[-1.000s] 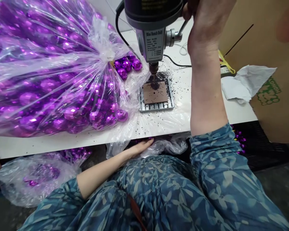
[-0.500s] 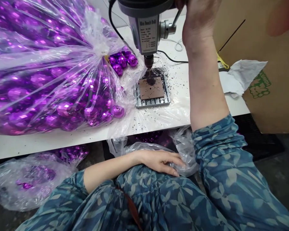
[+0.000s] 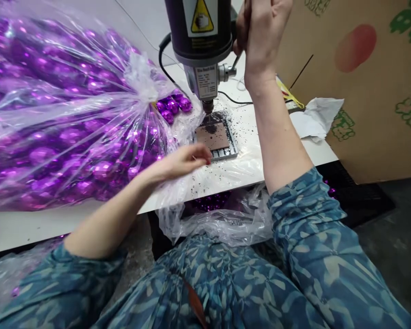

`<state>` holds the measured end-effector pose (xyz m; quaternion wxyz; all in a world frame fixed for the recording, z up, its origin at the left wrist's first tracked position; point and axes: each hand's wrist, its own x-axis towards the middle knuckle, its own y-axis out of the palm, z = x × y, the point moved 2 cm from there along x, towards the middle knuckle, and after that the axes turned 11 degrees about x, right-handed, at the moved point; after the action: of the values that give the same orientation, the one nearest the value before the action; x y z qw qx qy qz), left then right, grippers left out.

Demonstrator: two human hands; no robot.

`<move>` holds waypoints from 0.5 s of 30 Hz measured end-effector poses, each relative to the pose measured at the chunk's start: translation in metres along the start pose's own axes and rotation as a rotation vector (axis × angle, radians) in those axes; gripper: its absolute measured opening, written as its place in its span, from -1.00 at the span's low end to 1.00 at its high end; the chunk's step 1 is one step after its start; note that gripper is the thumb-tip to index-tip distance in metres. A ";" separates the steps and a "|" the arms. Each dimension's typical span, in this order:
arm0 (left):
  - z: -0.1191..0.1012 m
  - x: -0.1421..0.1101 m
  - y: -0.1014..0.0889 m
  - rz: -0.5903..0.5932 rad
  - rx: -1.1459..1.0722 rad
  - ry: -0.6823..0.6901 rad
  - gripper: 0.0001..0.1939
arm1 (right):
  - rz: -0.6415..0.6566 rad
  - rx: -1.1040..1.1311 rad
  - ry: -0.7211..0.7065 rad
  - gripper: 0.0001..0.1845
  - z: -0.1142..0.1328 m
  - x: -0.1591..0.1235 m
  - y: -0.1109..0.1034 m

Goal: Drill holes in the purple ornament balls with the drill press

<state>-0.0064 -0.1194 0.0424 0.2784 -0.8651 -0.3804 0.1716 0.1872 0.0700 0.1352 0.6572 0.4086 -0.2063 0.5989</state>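
My right hand [image 3: 265, 32] is raised beside the bench drill [image 3: 205, 84], closed around its feed lever [image 3: 238, 59]; the lever's grip is mostly hidden. My left hand [image 3: 187, 161], slightly blurred, hovers in front of the drill's metal base [image 3: 233, 154], fingers curled together. A small red spot shows at its fingertips, too little to name. On the base lies a brown board [image 3: 217, 139] with a hole and dark shavings. The drill bit is above the board. Left of my left hand bulges a tied clear bag of shiny purple faceted balls [image 3: 102, 169].
Several loose purple balls [image 3: 173, 107] lie behind the bag's knot. An open plastic bag [image 3: 222, 224] with purple pieces hangs below the table edge. Crumpled white paper [image 3: 317, 119] and a large cardboard box [image 3: 370, 151] stand to the right. Shavings are scattered over the white table [image 3: 250, 169].
My left hand has risen from the plastic bag at my lap to the front of the drill base, and its fingers have curled. My right hand stays on the lever. The view has shifted.
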 end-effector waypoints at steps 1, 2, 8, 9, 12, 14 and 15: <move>0.013 0.011 -0.023 -0.097 0.085 -0.090 -0.87 | -0.029 0.001 0.022 -0.11 0.004 -0.001 -0.001; 0.026 0.024 -0.043 -0.187 0.186 -0.188 -0.84 | -0.042 0.001 0.043 -0.10 0.007 -0.003 -0.002; 0.088 0.100 -0.093 -0.307 0.844 -0.560 -0.53 | 0.000 -0.019 0.084 -0.07 0.014 -0.008 -0.008; 0.095 0.107 -0.093 -0.282 0.889 -0.582 -0.48 | -0.003 -0.022 0.087 -0.08 0.013 -0.008 -0.008; 0.114 0.116 -0.089 -0.244 0.906 -0.603 -0.48 | -0.039 -0.037 0.093 -0.13 0.012 -0.009 -0.005; 0.122 0.117 -0.089 -0.283 0.863 -0.581 -0.57 | -0.079 -0.052 0.099 -0.14 0.017 -0.012 -0.003; 0.124 0.118 -0.089 -0.308 0.820 -0.552 -0.62 | -0.091 -0.059 0.105 -0.13 0.021 -0.014 -0.002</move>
<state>-0.0428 0.0624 -0.0102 0.5058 -0.5415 -0.4640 0.4854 0.1913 0.0448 0.1364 0.7053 0.3661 -0.1703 0.5827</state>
